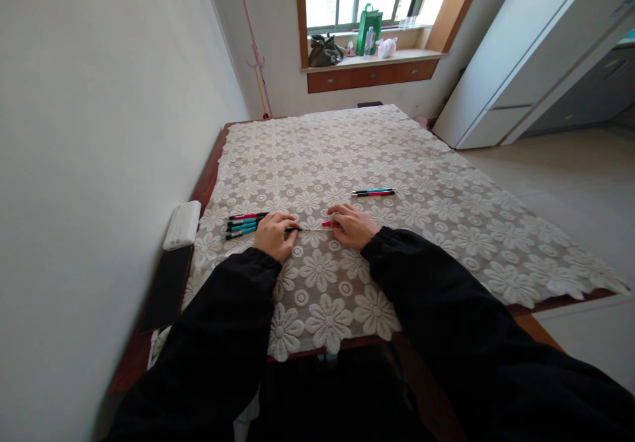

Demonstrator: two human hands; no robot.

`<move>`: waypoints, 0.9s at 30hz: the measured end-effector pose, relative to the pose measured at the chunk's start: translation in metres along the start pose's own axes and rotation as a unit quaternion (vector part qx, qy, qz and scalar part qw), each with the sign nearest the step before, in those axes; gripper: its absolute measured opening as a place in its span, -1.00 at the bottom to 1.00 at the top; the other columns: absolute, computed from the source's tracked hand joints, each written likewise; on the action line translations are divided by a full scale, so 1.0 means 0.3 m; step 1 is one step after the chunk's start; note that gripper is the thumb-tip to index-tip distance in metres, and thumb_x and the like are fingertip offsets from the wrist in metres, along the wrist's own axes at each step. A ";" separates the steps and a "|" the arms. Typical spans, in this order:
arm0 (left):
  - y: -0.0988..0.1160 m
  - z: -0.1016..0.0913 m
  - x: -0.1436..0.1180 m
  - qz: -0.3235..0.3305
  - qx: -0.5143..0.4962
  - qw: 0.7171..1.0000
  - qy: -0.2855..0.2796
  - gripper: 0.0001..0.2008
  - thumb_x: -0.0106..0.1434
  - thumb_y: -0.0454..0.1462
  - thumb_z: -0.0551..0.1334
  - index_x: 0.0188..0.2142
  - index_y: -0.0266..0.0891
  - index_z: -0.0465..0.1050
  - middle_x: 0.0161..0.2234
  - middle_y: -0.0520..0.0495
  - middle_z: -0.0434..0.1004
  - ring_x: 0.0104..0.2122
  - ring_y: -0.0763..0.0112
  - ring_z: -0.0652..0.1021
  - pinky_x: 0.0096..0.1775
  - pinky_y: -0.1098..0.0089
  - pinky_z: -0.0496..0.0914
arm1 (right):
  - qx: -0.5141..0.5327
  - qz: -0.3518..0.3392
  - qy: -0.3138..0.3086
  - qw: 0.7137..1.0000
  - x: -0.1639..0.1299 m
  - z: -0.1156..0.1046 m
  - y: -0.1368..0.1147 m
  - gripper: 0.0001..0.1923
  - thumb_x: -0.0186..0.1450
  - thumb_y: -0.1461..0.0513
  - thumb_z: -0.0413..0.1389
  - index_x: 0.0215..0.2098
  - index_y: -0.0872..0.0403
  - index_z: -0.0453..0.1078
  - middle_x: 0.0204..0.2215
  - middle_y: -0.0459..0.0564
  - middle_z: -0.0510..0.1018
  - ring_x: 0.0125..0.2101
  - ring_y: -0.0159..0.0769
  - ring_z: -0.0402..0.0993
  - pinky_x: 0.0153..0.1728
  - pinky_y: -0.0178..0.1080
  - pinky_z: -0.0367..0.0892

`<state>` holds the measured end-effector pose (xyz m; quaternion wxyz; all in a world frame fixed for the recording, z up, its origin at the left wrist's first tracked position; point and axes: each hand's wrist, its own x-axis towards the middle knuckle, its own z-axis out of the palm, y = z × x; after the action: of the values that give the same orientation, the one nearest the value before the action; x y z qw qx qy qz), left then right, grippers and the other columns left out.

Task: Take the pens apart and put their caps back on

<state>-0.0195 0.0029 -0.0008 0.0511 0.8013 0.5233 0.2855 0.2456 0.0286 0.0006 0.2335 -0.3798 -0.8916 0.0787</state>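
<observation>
My left hand (276, 233) is closed on a short black pen part (292, 229), its fingers resting low over the tablecloth. Facing it, my right hand (351, 225) pinches a red pen part (326, 223). A thin pale rod, like a pen refill (315, 229), spans the gap between the two hands; which hand grips its end is hidden. Left of my left hand lie several pens (242, 225) in red, black and teal, partly covered by that hand. Beyond my right hand, a few pens (373, 192) in black, red and teal lie side by side.
A lace tablecloth (327, 323) with flowers covers the table. At the left edge lie a white box-like device (182, 225) and a dark flat panel (167, 288), close to the wall. A windowsill with bags (370, 28) and a white refrigerator (516, 58) stand farther back.
</observation>
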 end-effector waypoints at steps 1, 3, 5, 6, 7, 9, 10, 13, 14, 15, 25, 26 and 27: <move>0.001 0.000 0.000 0.000 -0.001 1.000 -0.001 -0.87 0.24 -0.28 0.30 -0.26 -0.13 0.65 -0.10 -0.06 0.65 0.02 0.13 0.53 0.14 0.07 0.38 | -0.001 0.001 -0.001 1.000 0.000 0.000 -0.001 -0.89 0.26 0.34 0.12 -0.32 0.05 0.48 0.01 0.07 0.55 0.02 -0.07 0.43 0.05 -0.03 0.41; 0.002 -0.001 0.000 -0.003 -0.001 1.000 -0.004 -0.88 0.24 -0.27 0.30 -0.26 -0.13 0.64 -0.10 -0.06 0.65 0.02 0.13 0.52 0.14 0.07 0.38 | -0.003 0.003 -0.002 1.000 0.001 -0.002 -0.003 -0.89 0.26 0.34 0.12 -0.32 0.05 0.47 0.00 0.06 0.55 0.02 -0.08 0.43 0.04 -0.03 0.41; 0.005 -0.002 0.000 -0.006 -0.001 1.000 -0.008 -0.88 0.24 -0.25 0.31 -0.26 -0.13 0.64 -0.10 -0.06 0.65 0.02 0.13 0.52 0.14 0.07 0.38 | -0.003 0.006 -0.002 1.000 0.001 -0.003 -0.005 -0.89 0.27 0.35 0.11 -0.33 0.05 0.47 -0.01 0.06 0.56 0.02 -0.08 0.43 0.03 -0.04 0.41; 0.007 -0.003 0.000 -0.008 -0.001 1.000 -0.011 -0.89 0.24 -0.24 0.31 -0.26 -0.12 0.64 -0.10 -0.06 0.65 0.02 0.13 0.52 0.14 0.08 0.38 | -0.003 0.007 -0.002 1.000 0.002 -0.004 -0.007 -0.89 0.27 0.35 0.11 -0.34 0.05 0.46 -0.02 0.05 0.56 0.01 -0.09 0.43 0.03 -0.05 0.41; 0.009 -0.004 0.000 -0.009 -0.001 1.000 -0.013 -0.89 0.24 -0.24 0.31 -0.26 -0.12 0.64 -0.09 -0.06 0.65 0.03 0.13 0.52 0.14 0.08 0.37 | -0.002 0.007 0.000 1.000 0.002 -0.005 -0.008 -0.89 0.27 0.35 0.11 -0.34 0.05 0.46 -0.03 0.05 0.56 0.01 -0.09 0.43 0.02 -0.05 0.41; 0.012 -0.005 0.001 -0.012 0.000 1.000 -0.014 -0.89 0.25 -0.24 0.31 -0.26 -0.12 0.64 -0.09 -0.07 0.65 0.03 0.12 0.52 0.14 0.07 0.37 | 0.000 0.009 0.004 1.000 0.003 -0.007 -0.009 -0.88 0.28 0.36 0.10 -0.34 0.05 0.45 -0.04 0.05 0.57 0.00 -0.10 0.44 0.02 -0.05 0.41; 0.013 -0.006 0.001 -0.013 0.000 1.000 -0.014 -0.89 0.25 -0.25 0.31 -0.26 -0.12 0.64 -0.09 -0.07 0.65 0.03 0.12 0.52 0.14 0.07 0.38 | 0.001 0.010 0.006 1.000 0.003 -0.008 -0.010 -0.87 0.29 0.36 0.09 -0.33 0.05 0.45 -0.04 0.05 0.57 0.00 -0.10 0.44 0.02 -0.05 0.40; 0.015 -0.008 0.002 -0.016 0.001 1.000 -0.015 -0.89 0.24 -0.25 0.32 -0.26 -0.13 0.64 -0.09 -0.06 0.65 0.03 0.12 0.52 0.13 0.08 0.38 | 0.006 0.009 0.008 1.000 0.003 -0.009 -0.010 -0.87 0.30 0.36 0.08 -0.32 0.06 0.46 -0.04 0.06 0.57 -0.01 -0.12 0.43 0.04 -0.05 0.38; 0.015 -0.008 0.002 -0.016 0.002 1.000 -0.015 -0.89 0.24 -0.25 0.32 -0.26 -0.13 0.64 -0.09 -0.06 0.65 0.03 0.13 0.52 0.13 0.08 0.39 | 0.008 0.008 0.009 1.000 0.004 -0.010 -0.009 -0.86 0.30 0.36 0.08 -0.31 0.06 0.46 -0.04 0.06 0.57 -0.01 -0.12 0.43 0.05 -0.05 0.38; 0.015 -0.008 0.002 -0.017 0.002 1.000 -0.015 -0.90 0.24 -0.25 0.32 -0.26 -0.13 0.64 -0.09 -0.06 0.65 0.03 0.14 0.52 0.13 0.09 0.39 | 0.008 0.007 0.009 1.000 0.004 -0.010 -0.009 -0.86 0.31 0.36 0.08 -0.31 0.06 0.47 -0.04 0.06 0.57 -0.01 -0.12 0.43 0.05 -0.05 0.37; 0.013 -0.004 0.001 0.005 -0.015 1.000 -0.012 -0.90 0.25 -0.23 0.34 -0.26 -0.11 0.66 -0.10 -0.06 0.65 0.01 0.14 0.52 0.12 0.07 0.40 | 0.016 0.010 0.008 1.000 0.005 -0.008 -0.010 -0.89 0.33 0.32 0.11 -0.30 0.05 0.48 -0.06 0.07 0.57 -0.02 -0.09 0.43 0.02 -0.02 0.35; 0.013 -0.003 0.001 0.010 -0.020 1.000 -0.012 -0.90 0.25 -0.23 0.34 -0.25 -0.11 0.65 -0.10 -0.06 0.65 0.01 0.15 0.52 0.13 0.07 0.40 | 0.024 0.005 0.005 1.000 0.005 -0.007 -0.011 -0.89 0.33 0.31 0.11 -0.28 0.05 0.49 -0.06 0.07 0.57 -0.02 -0.09 0.43 0.03 -0.03 0.35; 0.013 -0.002 0.001 0.016 -0.026 0.999 -0.015 -0.90 0.25 -0.23 0.34 -0.25 -0.10 0.65 -0.09 -0.05 0.65 0.01 0.16 0.52 0.13 0.08 0.39 | 0.031 -0.001 0.004 1.000 0.005 -0.006 -0.013 -0.89 0.34 0.31 0.11 -0.26 0.05 0.49 -0.06 0.06 0.57 -0.02 -0.10 0.43 0.04 -0.03 0.35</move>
<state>-0.0165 0.0013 0.0011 0.0750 0.8121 0.5019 0.2881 0.2431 0.0268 0.0039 0.2487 -0.3713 -0.8884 0.1048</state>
